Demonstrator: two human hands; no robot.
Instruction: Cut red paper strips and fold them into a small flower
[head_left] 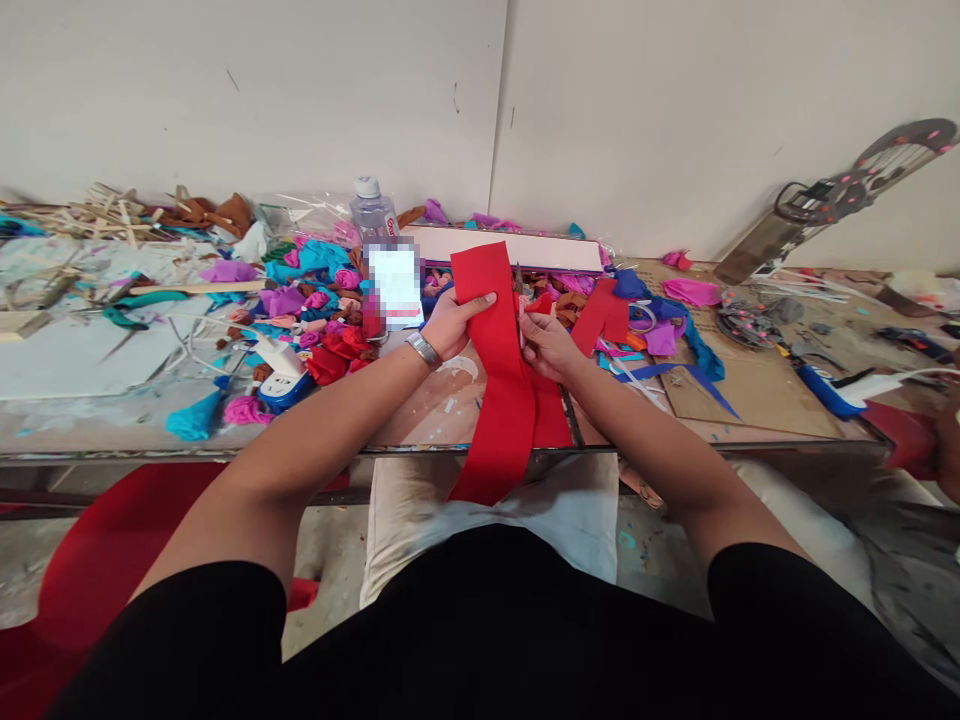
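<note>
My left hand [452,322], with a metal watch on the wrist, is closed on a long red strip [499,375], thumb across its face. Cloth or crepe paper, I cannot tell which. The strip's lower end hangs over the table edge above my lap. At the strip's right edge, my right hand [550,343] is closed around scissors [520,282], whose narrow blades point away from me. Fingers hide most of the handles. A small red piece shows just beyond the right-hand fingers. More red material [553,412] lies on the table beneath.
A bottle [373,212] and a lit phone [396,285] stand behind my left hand. Colourful crumpled pieces [330,265] cover the table on both sides. Power strips [285,385] with cables lie left and right. A long white box [517,248] sits at the back.
</note>
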